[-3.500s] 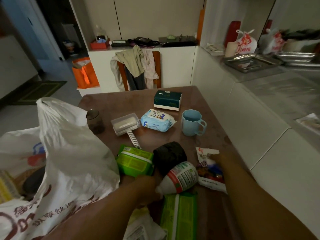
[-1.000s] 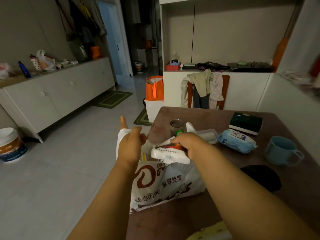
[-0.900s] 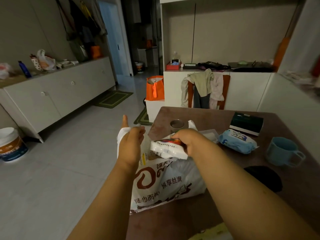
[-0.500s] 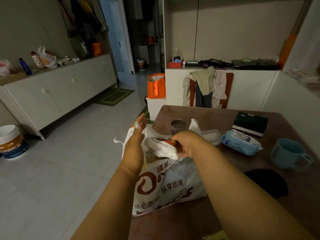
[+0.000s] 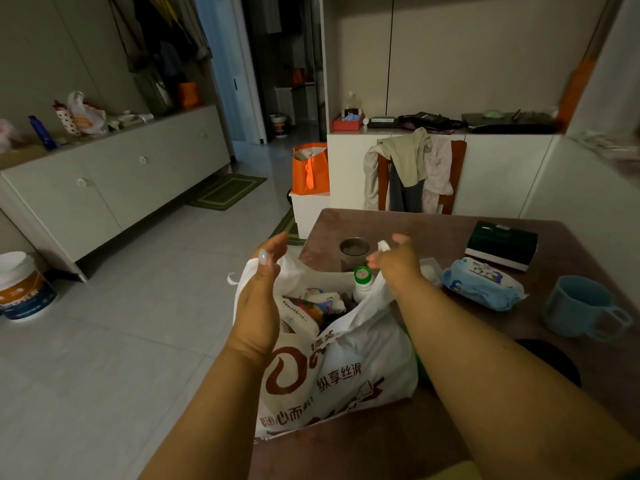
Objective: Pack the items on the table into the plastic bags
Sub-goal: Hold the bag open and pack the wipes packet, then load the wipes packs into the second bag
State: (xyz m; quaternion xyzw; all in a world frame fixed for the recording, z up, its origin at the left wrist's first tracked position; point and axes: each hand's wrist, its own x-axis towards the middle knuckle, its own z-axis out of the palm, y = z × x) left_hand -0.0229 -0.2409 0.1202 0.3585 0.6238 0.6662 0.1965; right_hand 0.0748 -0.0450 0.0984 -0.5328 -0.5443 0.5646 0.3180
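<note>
A white plastic bag [image 5: 346, 379] with red print stands at the table's left edge, its mouth held apart. My left hand [image 5: 259, 292] grips the bag's left handle. My right hand [image 5: 398, 265] pinches the right handle. Inside lie a white snack packet [image 5: 304, 311] and a bottle with a green cap [image 5: 362, 275]. On the brown table [image 5: 433, 233] remain a blue wet-wipes pack [image 5: 483, 284], a blue mug [image 5: 581, 308], a dark green tissue box [image 5: 500, 245], a black roll [image 5: 554, 358] and a dark cup [image 5: 354, 251].
A clear plastic box [image 5: 429, 271] peeks out behind my right wrist. A chair draped with clothes [image 5: 412, 171] stands at the table's far side. An orange bag [image 5: 310, 168] sits on a white stool beyond. A bucket [image 5: 20, 287] rests on the tiled floor at left.
My right hand dropped the white snack packet into the bag and took hold of the right handle. My left hand kept the other handle; the bag's mouth is wider.
</note>
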